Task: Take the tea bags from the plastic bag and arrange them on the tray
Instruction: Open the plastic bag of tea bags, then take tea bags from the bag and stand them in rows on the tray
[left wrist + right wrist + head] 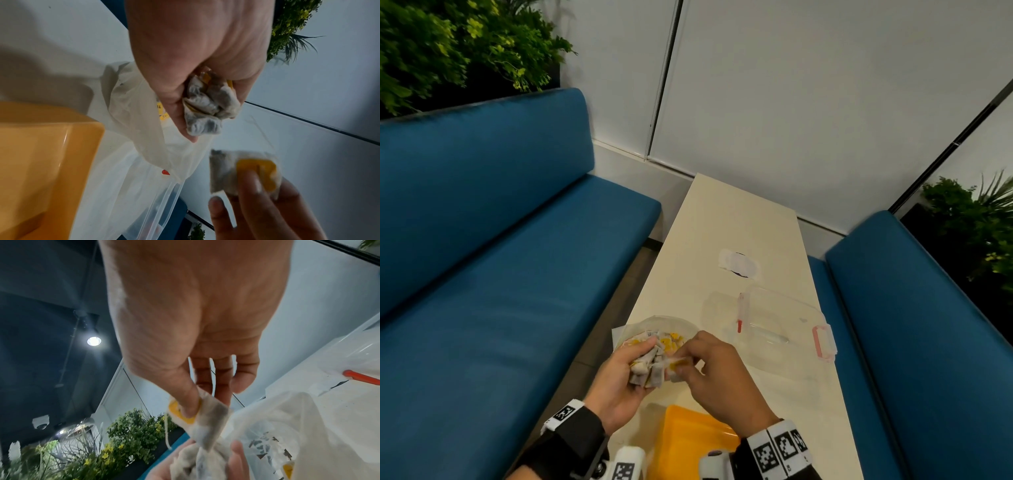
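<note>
My left hand (625, 368) grips a bunch of grey-white tea bags (649, 366) with yellow tags, held above the table; the same bunch (205, 110) fills its curled fingers in the left wrist view. My right hand (709, 370) pinches a single tea bag (238, 172) with a yellow tag between thumb and fingers, just right of the bunch; that bag (203, 420) shows under my thumb. The clear plastic bag (671, 330) lies on the table behind my hands, with more tea bags inside. The orange tray (688, 442) sits at the near edge, below my hands.
A clear plastic box (784, 329) with pink clips stands right of the bag on the narrow cream table (739, 226). Blue benches (500, 240) flank the table on both sides. A taped patch (739, 263) lies farther along the tabletop.
</note>
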